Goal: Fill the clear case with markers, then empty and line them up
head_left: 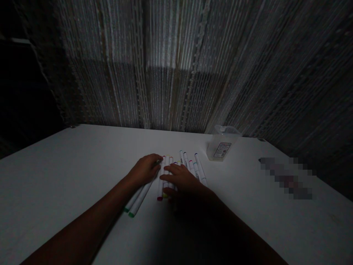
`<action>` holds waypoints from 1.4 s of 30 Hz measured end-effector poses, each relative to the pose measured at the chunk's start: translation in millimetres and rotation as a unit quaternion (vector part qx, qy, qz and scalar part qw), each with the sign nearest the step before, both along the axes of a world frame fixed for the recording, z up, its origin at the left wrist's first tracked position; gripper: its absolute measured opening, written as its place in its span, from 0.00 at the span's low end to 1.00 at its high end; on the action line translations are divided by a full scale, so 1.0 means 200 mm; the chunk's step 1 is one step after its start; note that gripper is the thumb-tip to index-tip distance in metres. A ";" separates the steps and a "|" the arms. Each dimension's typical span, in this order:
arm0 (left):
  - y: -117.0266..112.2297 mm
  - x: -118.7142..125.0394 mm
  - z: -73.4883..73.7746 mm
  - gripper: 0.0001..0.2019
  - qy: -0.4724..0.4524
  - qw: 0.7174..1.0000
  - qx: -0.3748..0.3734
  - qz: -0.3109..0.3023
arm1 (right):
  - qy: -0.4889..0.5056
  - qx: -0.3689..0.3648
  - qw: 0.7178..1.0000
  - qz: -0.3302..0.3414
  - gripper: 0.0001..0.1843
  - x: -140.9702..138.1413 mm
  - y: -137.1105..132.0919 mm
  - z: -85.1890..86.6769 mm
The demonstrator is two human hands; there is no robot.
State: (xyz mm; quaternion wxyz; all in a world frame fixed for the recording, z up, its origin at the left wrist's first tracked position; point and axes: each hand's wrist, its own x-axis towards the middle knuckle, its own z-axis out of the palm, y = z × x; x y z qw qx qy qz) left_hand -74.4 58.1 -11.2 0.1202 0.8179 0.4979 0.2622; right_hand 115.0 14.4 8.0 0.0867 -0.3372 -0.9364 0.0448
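Several white markers with coloured ends lie side by side on the white table. My left hand [145, 170] is curled over two green-ended markers [141, 200], whose near ends stick out below the palm. Just right of it, a red-ended marker [160, 187] lies along the row. My right hand [182, 178] rests on the middle markers with its fingers spread, hiding parts of them. Beyond its knuckles lie more markers, among them a blue-ended marker [200, 167].
A clear plastic container [223, 145] with a printed label stands behind the markers, to the right. Farther right on the table [68, 176] is a pixelated patch with a dark tip. A striped curtain [165, 73] hangs along the back edge.
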 end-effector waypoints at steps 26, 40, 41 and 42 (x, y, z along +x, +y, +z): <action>-0.05 0.04 0.03 0.15 0.028 0.999 0.006 -0.047 | 0.042 -0.012 0.987 -0.153 0.20 0.09 0.03 0.02; -0.03 0.03 0.00 0.16 0.029 0.998 0.009 -0.046 | 0.045 -0.006 0.988 -0.148 0.19 0.09 0.03 0.02; -0.03 0.03 0.00 0.16 0.031 0.998 0.009 -0.046 | 0.047 -0.004 0.988 -0.147 0.19 0.09 0.03 0.02; -0.03 0.03 0.00 0.16 0.033 0.998 0.008 -0.045 | 0.050 -0.002 0.988 -0.148 0.19 0.09 0.03 0.02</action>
